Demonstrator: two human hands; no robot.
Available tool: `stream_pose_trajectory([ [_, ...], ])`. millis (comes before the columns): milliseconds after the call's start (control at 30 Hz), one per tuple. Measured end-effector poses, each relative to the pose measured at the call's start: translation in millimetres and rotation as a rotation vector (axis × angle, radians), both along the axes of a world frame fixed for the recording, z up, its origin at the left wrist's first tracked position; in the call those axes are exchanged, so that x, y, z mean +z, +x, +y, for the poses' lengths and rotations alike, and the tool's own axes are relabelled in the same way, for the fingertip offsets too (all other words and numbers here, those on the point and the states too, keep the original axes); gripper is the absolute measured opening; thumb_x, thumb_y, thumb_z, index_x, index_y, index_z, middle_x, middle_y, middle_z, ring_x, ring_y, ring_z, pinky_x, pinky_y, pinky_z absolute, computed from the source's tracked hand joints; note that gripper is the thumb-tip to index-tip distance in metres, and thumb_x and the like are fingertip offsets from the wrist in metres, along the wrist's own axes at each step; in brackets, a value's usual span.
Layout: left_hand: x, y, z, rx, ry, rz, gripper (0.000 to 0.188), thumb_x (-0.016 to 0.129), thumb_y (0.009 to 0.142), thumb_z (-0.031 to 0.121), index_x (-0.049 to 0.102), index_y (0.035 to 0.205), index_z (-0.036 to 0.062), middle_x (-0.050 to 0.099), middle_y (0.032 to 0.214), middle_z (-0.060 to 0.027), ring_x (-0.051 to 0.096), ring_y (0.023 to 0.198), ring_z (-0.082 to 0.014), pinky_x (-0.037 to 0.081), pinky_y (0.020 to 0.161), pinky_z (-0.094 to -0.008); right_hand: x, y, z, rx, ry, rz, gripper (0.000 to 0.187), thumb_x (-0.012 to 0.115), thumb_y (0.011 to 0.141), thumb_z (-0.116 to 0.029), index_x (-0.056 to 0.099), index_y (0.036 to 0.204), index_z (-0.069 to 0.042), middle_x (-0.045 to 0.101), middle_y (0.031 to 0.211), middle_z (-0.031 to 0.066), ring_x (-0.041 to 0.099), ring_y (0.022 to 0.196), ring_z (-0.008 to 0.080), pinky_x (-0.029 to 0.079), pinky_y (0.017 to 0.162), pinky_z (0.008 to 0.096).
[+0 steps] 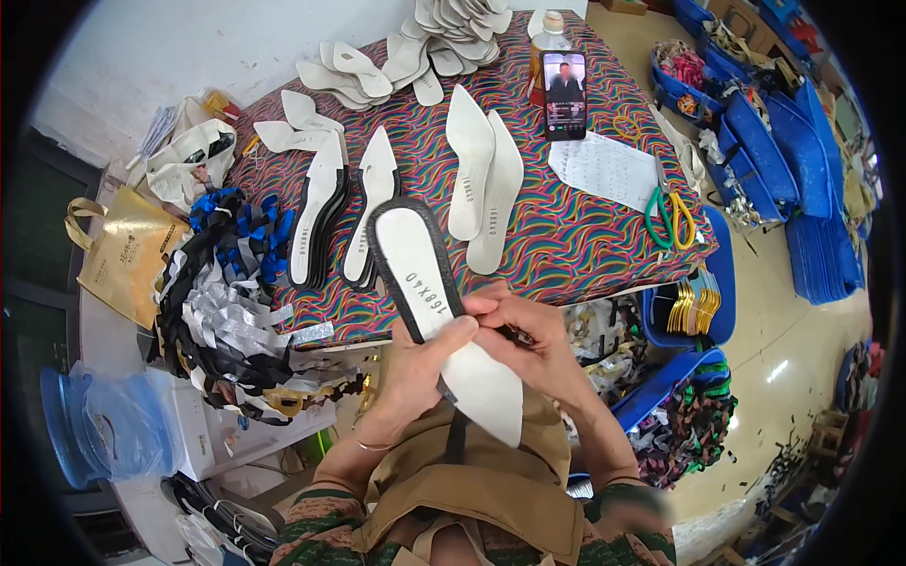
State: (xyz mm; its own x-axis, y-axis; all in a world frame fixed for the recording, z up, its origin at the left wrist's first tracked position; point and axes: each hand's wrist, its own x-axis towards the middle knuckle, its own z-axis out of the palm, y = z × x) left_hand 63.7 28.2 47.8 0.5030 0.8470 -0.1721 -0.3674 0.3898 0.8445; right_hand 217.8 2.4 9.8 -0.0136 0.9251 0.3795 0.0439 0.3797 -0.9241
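Note:
A white pointed shoe insole with black edging round its heel is held over my lap, at the table's near edge. My left hand is closed round its middle, thumb on top, with the heel end pointing up and away. My right hand pinches the insole's right edge at the waist, beside the left thumb. Its fingers hide whether they also grip the edging there. The pointed toe hangs below both hands, toward my apron. On the table beyond lie two stacks of black-edged insoles and two plain white insoles.
More plain insoles are heaped at the table's back. At the right are a phone against a bottle, a paper sheet and scissors. Strip scraps hang off the left side; blue bins stand right.

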Motion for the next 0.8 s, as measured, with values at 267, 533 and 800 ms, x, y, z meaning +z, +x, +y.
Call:
stream_pose_trajectory([
  [267, 16, -20, 9, 0.132, 0.090, -0.019, 0.020, 0.057, 0.090, 0.003, 0.062, 0.104, -0.0097, 0.067, 0.102, -0.0270, 0.066, 0.104, -0.0346, 0.056, 0.087, -0.0424, 27, 11, -13, 0.085, -0.098, -0.152, 0.048, 0.066, 0.073, 0.005, 0.059, 0.119, -0.006, 0.061, 0.093, 0.0052, 0.052, 0.064, 0.0102, 0.040, 0.055, 0.0236],
  [533, 30, -38, 8, 0.226, 0.262, 0.116, 0.015, 0.057, 0.091, 0.007, 0.061, 0.097, -0.0065, 0.067, 0.076, -0.0186, 0.070, 0.075, -0.0317, 0.059, 0.071, -0.0435, 14, -3, -36, -0.032, 0.174, -0.491, 0.047, 0.064, 0.063, 0.009, 0.062, 0.109, -0.001, 0.062, 0.082, 0.0083, 0.060, 0.057, 0.0234, 0.048, 0.050, 0.0319],
  [800, 39, -95, 8, 0.408, 0.189, 0.201, 0.015, 0.053, 0.096, 0.016, 0.056, 0.093, 0.0013, 0.055, 0.067, -0.0078, 0.064, 0.069, -0.0261, 0.058, 0.065, -0.0431, 23, -8, -32, 0.449, -0.487, 0.073, 0.017, 0.062, 0.085, 0.000, 0.064, 0.102, 0.002, 0.068, 0.078, 0.0046, 0.061, 0.069, 0.0084, 0.049, 0.064, 0.0251],
])
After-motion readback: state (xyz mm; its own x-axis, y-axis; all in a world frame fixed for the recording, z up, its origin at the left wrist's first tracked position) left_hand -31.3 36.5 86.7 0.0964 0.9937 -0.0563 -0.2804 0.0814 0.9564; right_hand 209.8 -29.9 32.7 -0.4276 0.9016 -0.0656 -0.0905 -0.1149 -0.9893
